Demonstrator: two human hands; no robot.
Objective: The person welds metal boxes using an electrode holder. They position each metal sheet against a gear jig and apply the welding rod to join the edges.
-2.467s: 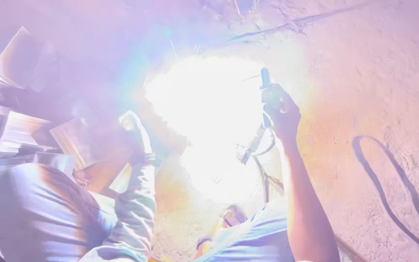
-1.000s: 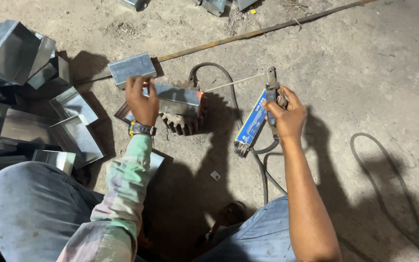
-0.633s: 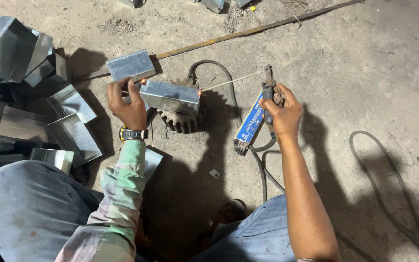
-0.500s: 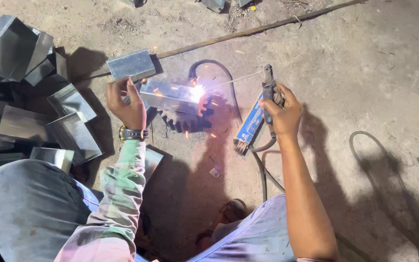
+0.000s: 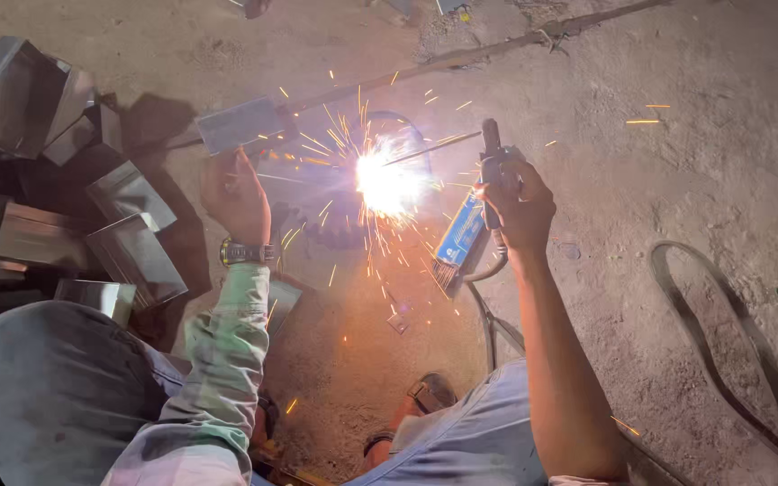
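We are squatting over the bare dusty concrete floor (image 5: 677, 180), which is filling most of the frame, with a heap of folded grey sheet-metal boxes (image 5: 56, 180) lying along the left edge. A long thin steel rod (image 5: 497, 49) is running across the top, and a dark welding cable (image 5: 722, 351) is looping at the lower right.

Just above the middle, we are running an arc against a small grey sheet-metal box piece (image 5: 308, 180); the white flare and flying sparks (image 5: 389, 180) are hiding the joint, so we judge the seam to be mid-weld, with how much bead is laid not readable. The finished-looking boxes at the left suggest several pieces are already done.

Our left hand (image 5: 234, 193), wearing a wristwatch (image 5: 245, 252), is reaching up left of centre and pressing on the piece, though whether the fingers are closing around it we cannot tell. Our right hand (image 5: 517, 202), right of the flare, is clamping the blue-handled electrode holder (image 5: 474, 216), its thin welding rod (image 5: 434, 148) pointing left into the arc.
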